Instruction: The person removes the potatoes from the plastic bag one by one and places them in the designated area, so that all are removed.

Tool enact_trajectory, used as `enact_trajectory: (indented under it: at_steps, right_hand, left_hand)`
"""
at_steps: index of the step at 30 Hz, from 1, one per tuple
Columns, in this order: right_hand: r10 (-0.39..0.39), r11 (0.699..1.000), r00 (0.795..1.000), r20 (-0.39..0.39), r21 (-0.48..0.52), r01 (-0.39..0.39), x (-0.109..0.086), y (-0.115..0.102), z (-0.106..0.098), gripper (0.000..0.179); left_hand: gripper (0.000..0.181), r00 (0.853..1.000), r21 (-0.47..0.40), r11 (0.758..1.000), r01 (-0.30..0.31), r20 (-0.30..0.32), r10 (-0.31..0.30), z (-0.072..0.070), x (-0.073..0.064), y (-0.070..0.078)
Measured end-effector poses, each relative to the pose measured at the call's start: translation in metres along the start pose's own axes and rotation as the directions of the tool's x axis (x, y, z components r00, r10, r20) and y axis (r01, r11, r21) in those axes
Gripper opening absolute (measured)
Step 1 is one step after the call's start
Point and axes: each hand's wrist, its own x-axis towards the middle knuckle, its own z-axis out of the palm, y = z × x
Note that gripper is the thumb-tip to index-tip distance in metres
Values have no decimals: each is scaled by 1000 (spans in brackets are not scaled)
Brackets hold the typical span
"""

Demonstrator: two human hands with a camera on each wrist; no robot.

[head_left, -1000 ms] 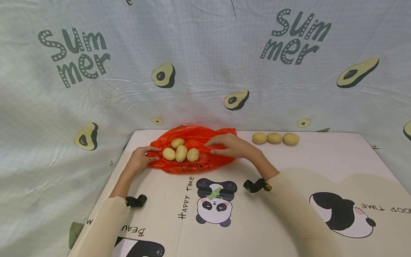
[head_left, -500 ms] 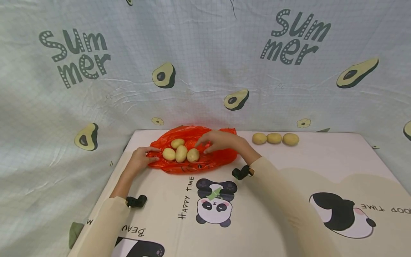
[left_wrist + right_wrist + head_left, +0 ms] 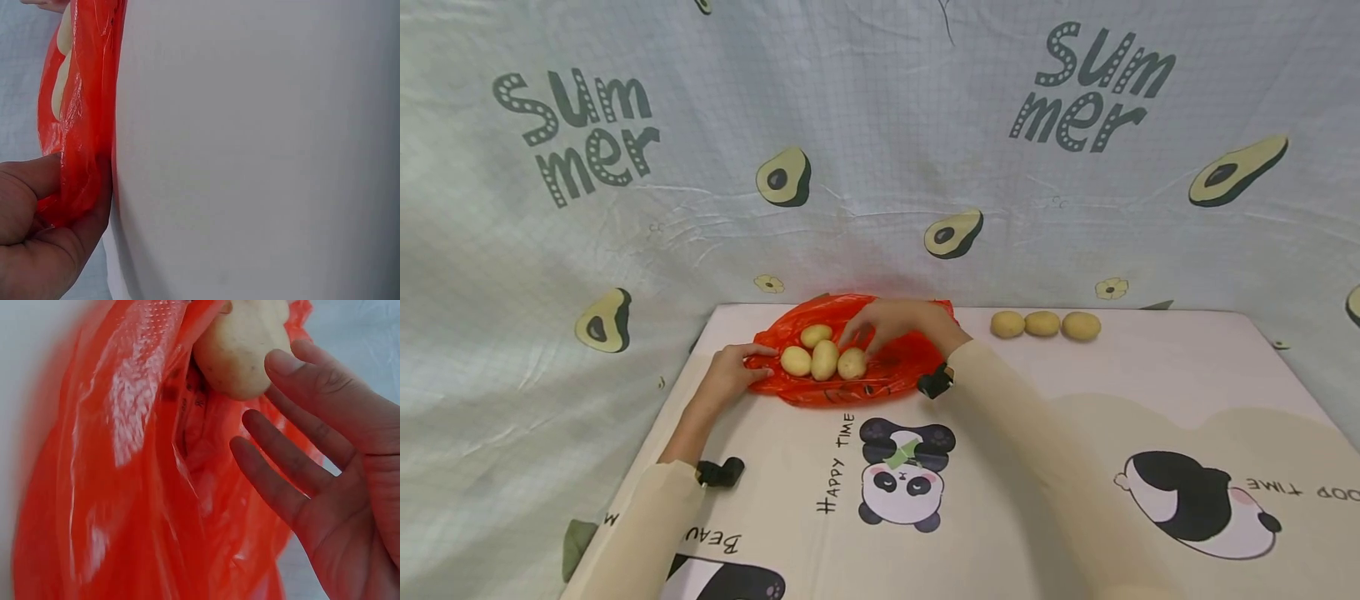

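Observation:
A red plastic bag point(image 3: 805, 313) lies spread at the back of the table, with several potatoes resting on it. At its left end my left hand point(image 3: 727, 372) pinches the bag's edge between thumb and fingers, as the left wrist view confirms. Over the bag's right part reaches my right hand point(image 3: 901, 320), its thumb and fingers spread near the rightmost potato point(image 3: 852, 365). In the right wrist view that potato point(image 3: 240, 353) sits beside the thumb tip; whether they touch I cannot tell. The fingers are loosely bent around nothing.
A row of three potatoes point(image 3: 1042, 324) lies to the right of the bag near the back edge. The table point(image 3: 1015, 517) has a pale cover printed with pandas. A hanging cloth point(image 3: 865, 125) with avocado prints rises directly behind the table.
My right hand has moved left across the bag, from its right side to the rightmost potato. My left hand keeps its hold on the bag, and the potatoes have not moved.

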Motion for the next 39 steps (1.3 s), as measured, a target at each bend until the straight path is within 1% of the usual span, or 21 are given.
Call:
enact_trajectory:
  at_steps: [4, 9, 14, 19, 23, 26, 31, 39]
  right_hand:
    - [11, 1000, 1000, 19, 26, -11, 9, 5, 4, 36]
    - [42, 997, 998, 46, 69, -45, 14, 0, 5, 29]
    - [87, 993, 994, 70, 75, -92, 15, -4, 5, 32]
    - [124, 987, 986, 112, 85, -134, 16, -4, 10, 35]
    - [130, 988, 983, 128, 67, -139, 14, -4, 14, 36]
    - [115, 991, 989, 94, 51, -120, 9, -2, 14, 37]
    - [88, 995, 996, -4, 41, -87, -4, 1, 11, 37]
    - [67, 998, 993, -102, 25, -65, -28, -10, 10, 37]
  left_hand:
    - [36, 1000, 3, 1000, 6, 9, -6, -1, 0, 1]
    - [36, 1000, 10, 1000, -1, 8, 1, 0, 1, -1]
    - [36, 1000, 15, 1000, -8, 2, 8, 0, 3, -2]
    - [36, 1000, 8, 1000, 1, 0, -1, 1, 4, -2]
    - [36, 1000, 3, 1000, -5, -2, 5, 2, 4, -2]
    - [36, 1000, 0, 1000, -14, 1, 14, 3, 4, -2]
    - [36, 1000, 8, 1000, -24, 9, 24, 3, 4, -2]
    - [35, 999, 30, 999, -33, 13, 33, -1, 1, -1]
